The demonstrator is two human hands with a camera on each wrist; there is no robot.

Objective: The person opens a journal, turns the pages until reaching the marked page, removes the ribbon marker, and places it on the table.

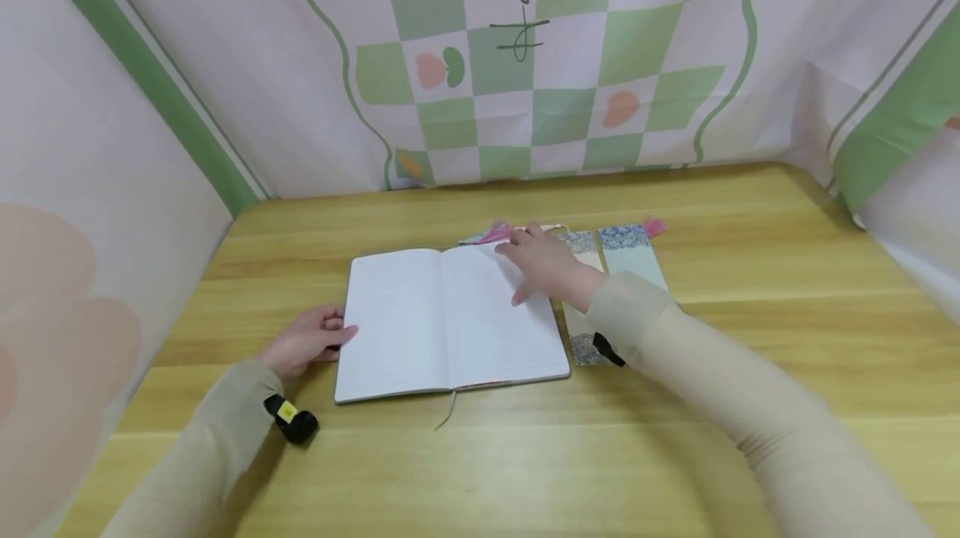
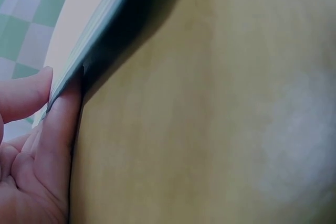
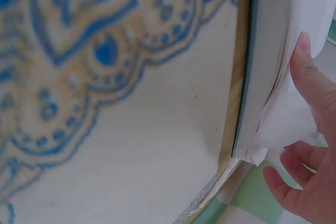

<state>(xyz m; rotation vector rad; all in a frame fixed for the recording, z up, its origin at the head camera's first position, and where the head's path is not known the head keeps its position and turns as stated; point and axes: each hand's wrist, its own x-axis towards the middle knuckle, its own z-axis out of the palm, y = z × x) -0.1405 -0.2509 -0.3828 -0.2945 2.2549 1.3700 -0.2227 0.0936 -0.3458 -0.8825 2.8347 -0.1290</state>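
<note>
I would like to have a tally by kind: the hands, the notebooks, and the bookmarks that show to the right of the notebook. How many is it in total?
Hands: 2 (left hand, right hand)
Notebooks: 1 (open notebook)
Bookmarks: 2 (nearer bookmark, farther bookmark)
Total: 5

Bright, diffuse light fills the head view, nearly washing out the open, white-paged rectangular notebook (image 1: 393, 321) and leaving soft shadows beneath the beige-sleeved arms (image 1: 738, 392) on the yellow-brown wood-grain tabletop (image 1: 465, 471). The left wrist view is dimmer, with hazy glare at right; in the right wrist view, the cream, blue-patterned bookmark (image 3: 105, 61) looks soft-focused.
</note>
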